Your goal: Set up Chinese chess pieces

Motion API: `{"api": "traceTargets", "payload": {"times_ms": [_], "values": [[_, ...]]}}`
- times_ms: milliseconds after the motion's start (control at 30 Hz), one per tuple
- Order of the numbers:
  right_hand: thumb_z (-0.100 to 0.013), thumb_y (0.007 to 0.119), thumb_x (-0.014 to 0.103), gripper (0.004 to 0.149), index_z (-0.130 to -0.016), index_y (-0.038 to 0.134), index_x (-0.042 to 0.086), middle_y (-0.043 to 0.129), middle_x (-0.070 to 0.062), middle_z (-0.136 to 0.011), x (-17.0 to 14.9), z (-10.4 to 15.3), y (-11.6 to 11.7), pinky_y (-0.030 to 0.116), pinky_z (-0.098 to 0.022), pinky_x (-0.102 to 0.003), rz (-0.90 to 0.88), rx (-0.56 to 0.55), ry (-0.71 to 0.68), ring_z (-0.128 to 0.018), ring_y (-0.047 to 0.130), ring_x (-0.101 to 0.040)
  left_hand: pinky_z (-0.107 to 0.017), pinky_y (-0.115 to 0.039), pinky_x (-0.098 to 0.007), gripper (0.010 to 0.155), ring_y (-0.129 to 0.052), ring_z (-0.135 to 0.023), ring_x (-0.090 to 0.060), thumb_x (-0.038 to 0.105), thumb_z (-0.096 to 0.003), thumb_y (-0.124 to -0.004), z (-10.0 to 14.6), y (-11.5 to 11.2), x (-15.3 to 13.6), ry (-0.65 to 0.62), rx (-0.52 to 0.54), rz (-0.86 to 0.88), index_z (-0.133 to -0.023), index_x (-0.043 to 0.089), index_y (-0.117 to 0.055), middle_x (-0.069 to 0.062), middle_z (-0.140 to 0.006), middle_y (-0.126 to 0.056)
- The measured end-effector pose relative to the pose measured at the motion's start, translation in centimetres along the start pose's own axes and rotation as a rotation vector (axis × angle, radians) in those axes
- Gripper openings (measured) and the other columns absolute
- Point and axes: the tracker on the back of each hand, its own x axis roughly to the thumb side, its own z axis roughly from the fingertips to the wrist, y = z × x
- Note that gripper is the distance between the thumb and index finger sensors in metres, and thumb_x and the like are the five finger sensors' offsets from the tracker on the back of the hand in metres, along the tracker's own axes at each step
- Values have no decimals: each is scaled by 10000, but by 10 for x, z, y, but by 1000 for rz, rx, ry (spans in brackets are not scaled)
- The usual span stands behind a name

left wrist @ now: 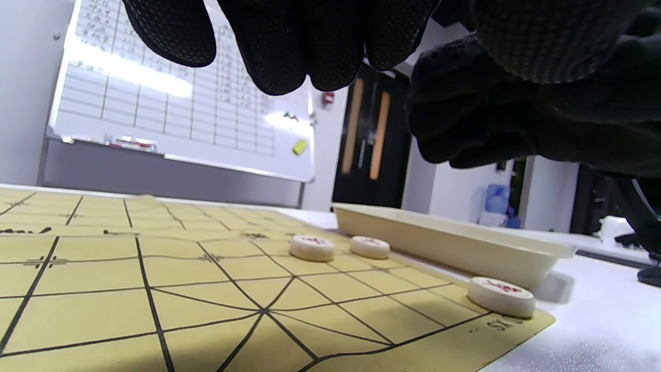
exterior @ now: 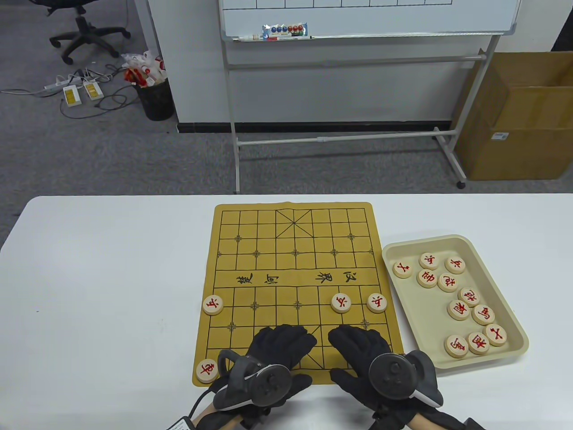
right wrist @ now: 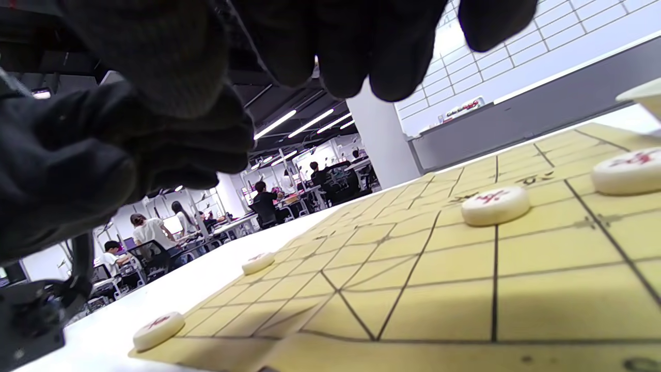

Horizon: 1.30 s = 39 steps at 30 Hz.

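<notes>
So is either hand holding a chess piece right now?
No: the left hand and right hand hover over the board's near edge with nothing between their fingers in either wrist view.

The board (exterior: 295, 273) lies on the tabletop (exterior: 112, 291), with the tray (exterior: 452, 244) just beside its right edge holding eleven pieces. On the board, three pieces sit in one row: one at the left edge (exterior: 213, 305), two toward the right (exterior: 341, 303) (exterior: 377, 303). Another piece (exterior: 206, 371) occupies the near left corner, and both hands, left (exterior: 268, 358) and right (exterior: 376, 358), hover side by side over the near edge.
</notes>
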Motion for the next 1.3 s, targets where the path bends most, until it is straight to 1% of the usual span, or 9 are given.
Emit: {"api": "traceTargets", "payload": {"times_ms": [100, 233, 367, 500, 600, 700, 800, 1167, 1300], "values": [[-451, 794, 476, 774, -1102, 553, 134, 581, -166, -1135, -7, -4, -18, 464, -752, -663, 22, -61, 26, -1039, 642, -427, -776, -593, -581, 788, -679, -1065, -247, 599, -343, -736, 1, 1, 1, -4, 15, -18, -1049, 315, -530, 17, -1131, -621], [-453, 802, 468, 765, -1102, 570, 135, 589, -168, -1137, -29, -14, -56, 473, -753, -667, 87, -149, 123, -1035, 656, -439, -779, -589, -581, 789, -673, -1067, -247, 597, -344, -736, 3, 5, 1, -8, 42, -26, -1050, 314, -527, 20, -1133, -617], [-457, 810, 471, 772, -1108, 568, 135, 586, -172, -1144, -72, -30, -96, 484, -756, -663, 218, -157, 331, -1037, 659, -438, -780, -586, -583, 789, -672, -1068, -246, 596, -344, -737, 4, 7, 1, -7, 47, -23, -1051, 314, -527, 20, -1133, -618], [-458, 828, 460, 770, -1109, 567, 142, 590, -163, -1145, -124, -42, -119, 508, -759, -649, 374, -81, 582, -1033, 679, -422, -779, -588, -581, 791, -674, -1068, -244, 595, -344, -740, 5, 7, 2, -13, 47, -44, -1051, 314, -526, 21, -1132, -620], [-459, 841, 438, 722, -1083, 617, 152, 675, -151, -1100, -160, -47, -119, 547, -752, -633, 433, 17, 727, -983, 762, -395, -781, -586, -582, 792, -673, -1069, -244, 595, -344, -740, 5, 7, 2, -15, 44, -46, -1052, 313, -525, 21, -1133, -618], [-457, 843, 437, 652, -1033, 703, 167, 785, -130, -1029, -196, -50, -107, 601, -733, -608, 418, 196, 865, -907, 860, -361, -779, -588, -582, 790, -674, -1068, -246, 595, -344, -739, 5, 6, 3, -20, 35, -55, -1050, 313, -527, 19, -1133, -620], [-456, 843, 444, 669, -1047, 684, 172, 759, -129, -1053, -216, -52, -92, 597, -738, -604, 410, 275, 932, -927, 843, -362, -777, -591, -581, 791, -678, -1065, -245, 595, -344, -740, 5, 5, 4, -22, 30, -62, -1051, 312, -528, 17, -1132, -621], [-454, 836, 458, 699, -1070, 649, 184, 730, -142, -1072, -226, -68, -57, 599, -743, -590, 599, 415, 945, -936, 833, -361, -778, -591, -580, 788, -683, -1063, -244, 591, -344, -740, 3, 5, 2, -11, 17, -75, -1050, 312, -530, 20, -1130, -626], [-449, 836, 463, 686, -1055, 669, 188, 783, -125, -1022, -222, -70, -54, 616, -739, -583, 641, 407, 916, -877, 883, -333, -779, -587, -581, 787, -682, -1063, -246, 590, -346, -741, 3, 5, 2, -14, 16, -81, -1051, 312, -529, 19, -1131, -624]]}}
